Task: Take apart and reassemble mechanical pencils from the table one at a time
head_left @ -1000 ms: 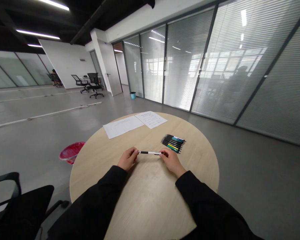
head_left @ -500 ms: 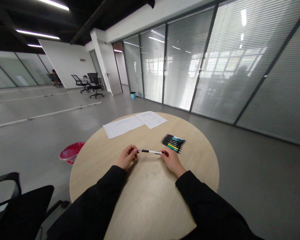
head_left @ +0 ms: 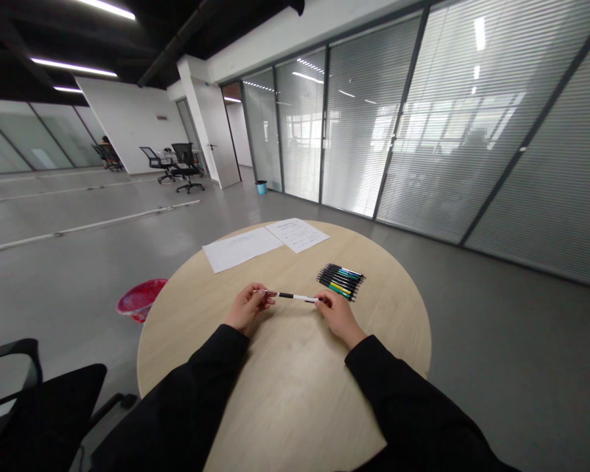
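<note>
A white pen with a black grip [head_left: 299, 298] lies level between my hands, just above the table. My right hand [head_left: 338, 316] is closed on its right end, at the clip. At the other end my left hand [head_left: 247, 309] has its thumb and fingers pinched around a small silvery pen tip [head_left: 267, 292]. Whether this tip is joined to the barrel I cannot tell. Beyond my right hand lies a row of several pens [head_left: 341, 280], mostly black with some green, blue and yellow, side by side.
Two printed sheets of paper [head_left: 243, 249] lie at the far side of the round wooden table [head_left: 285, 406]. A red basin [head_left: 141, 298] is on the floor to the left, near a black chair [head_left: 44, 406]. Glass partitions with blinds stand beyond.
My left hand has shifted slightly, and its fingers have changed position around the pen tip. The pen's left part has moved a little to the right. My right hand stays in place.
</note>
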Demonstrator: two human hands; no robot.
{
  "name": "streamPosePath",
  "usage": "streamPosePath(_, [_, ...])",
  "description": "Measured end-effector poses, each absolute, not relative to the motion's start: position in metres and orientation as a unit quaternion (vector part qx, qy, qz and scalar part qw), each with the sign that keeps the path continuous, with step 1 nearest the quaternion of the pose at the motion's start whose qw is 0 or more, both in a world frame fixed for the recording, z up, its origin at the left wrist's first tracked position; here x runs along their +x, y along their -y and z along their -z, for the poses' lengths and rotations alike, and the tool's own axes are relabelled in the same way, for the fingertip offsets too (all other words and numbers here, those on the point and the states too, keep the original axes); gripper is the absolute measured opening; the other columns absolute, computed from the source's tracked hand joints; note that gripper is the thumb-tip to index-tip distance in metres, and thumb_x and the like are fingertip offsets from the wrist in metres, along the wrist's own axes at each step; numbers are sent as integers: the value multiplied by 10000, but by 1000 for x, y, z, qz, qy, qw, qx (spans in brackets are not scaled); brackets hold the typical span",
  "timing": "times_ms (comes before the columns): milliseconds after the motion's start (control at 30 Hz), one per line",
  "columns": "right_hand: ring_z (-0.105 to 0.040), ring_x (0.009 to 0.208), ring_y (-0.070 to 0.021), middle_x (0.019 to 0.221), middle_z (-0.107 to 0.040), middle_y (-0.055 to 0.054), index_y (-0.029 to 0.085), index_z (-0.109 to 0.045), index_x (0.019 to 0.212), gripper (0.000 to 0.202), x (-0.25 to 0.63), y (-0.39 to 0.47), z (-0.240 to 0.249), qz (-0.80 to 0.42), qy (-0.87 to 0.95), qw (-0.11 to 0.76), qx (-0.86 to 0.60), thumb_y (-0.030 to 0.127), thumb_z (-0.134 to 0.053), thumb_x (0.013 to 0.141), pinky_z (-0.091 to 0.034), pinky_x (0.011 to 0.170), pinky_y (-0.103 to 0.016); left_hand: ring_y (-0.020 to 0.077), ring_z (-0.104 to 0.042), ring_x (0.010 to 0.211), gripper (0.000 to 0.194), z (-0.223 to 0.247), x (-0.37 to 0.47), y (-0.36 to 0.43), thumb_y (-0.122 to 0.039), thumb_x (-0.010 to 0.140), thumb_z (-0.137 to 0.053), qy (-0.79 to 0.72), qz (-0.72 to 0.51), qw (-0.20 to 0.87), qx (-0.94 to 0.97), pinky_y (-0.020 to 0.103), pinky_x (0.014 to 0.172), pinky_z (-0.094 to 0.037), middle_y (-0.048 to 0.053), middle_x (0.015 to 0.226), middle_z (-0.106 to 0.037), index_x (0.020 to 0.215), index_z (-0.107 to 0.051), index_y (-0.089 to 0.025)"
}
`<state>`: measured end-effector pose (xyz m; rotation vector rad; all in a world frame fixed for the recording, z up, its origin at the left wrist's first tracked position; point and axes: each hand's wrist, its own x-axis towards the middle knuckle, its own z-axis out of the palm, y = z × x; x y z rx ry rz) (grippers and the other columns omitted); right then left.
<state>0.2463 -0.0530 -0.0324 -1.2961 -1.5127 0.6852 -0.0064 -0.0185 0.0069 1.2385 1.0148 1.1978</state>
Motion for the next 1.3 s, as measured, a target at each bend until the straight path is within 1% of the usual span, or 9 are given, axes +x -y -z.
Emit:
streamPosePath(133, [-542, 644, -157, 730, -641, -7, 191, -700, 860, 137, 247, 52, 33, -284, 625, 491, -536, 268, -591, 828, -409, 610, -265, 165, -709, 730, 383, -7, -6, 18, -463, 761, -735, -431, -508, 548, 505, 280, 659, -539, 95, 906, -753, 889, -527, -167])
streamPosePath(333, [-548, 668, -160, 745, -649, -13, 183, -704, 870, 150, 247, 50, 36, -270, 629, 498, -533, 270, -592, 819, -405, 622, -261, 154, -715, 714, 336, -4, -6, 16, -417, 775, -730, -429, -522, 553, 487, 246, 620, -538, 91, 909, -764, 888, -528, -173])
streamPosePath(567, [-543, 648, -159, 725, -640, -6, 186, -698, 860, 152, 247, 50, 36, -269, 628, 498, -534, 281, -584, 825, -400, 610, -263, 147, -714, 698, 235, -5, -8, 14, -325, 801, -687, -441, -545, 550, 454, 237, 611, -534, 76, 868, -763, 877, -521, -176])
streamPosePath(800, [-545, 649, -159, 736, -646, -13, 184, -699, 865, 160, 248, 51, 34, -266, 630, 497, -534, 287, -582, 829, -412, 618, -264, 129, -695, 666, 207, -5, -9, 13, -301, 783, -668, -452, -559, 534, 445, 218, 585, -517, 56, 842, -751, 855, -523, -173])
streamPosePath(933, [-553, 649, -163, 735, -650, -17, 184, -700, 868, 163, 248, 50, 34, -270, 622, 501, -538, 287, -581, 828, -425, 627, -270, 122, -680, 652, 192, -1, -11, 10, -302, 773, -648, -466, -572, 508, 445, 219, 580, -509, 47, 820, -743, 843, -521, -177])
streamPosePath(1100, [-559, 633, -168, 733, -654, -24, 183, -699, 888, 182, 249, 49, 37, -278, 608, 511, -541, 299, -572, 830, -431, 600, -268, 147, -683, 672, 203, 4, -14, 5, -340, 772, -627, -492, -576, 449, 473, 266, 599, -522, 50, 827, -741, 839, -511, -188])
streamPosePath(1300, [-561, 630, -173, 746, -663, -33, 176, -699, 889, 201, 251, 47, 39, -264, 597, 514, -557, 320, -574, 827, -431, 604, -277, 178, -679, 713, 202, 5, -16, 7, -379, 803, -592, -517, -509, 326, 606, 307, 645, -514, 66, 835, -724, 827, -528, -189])
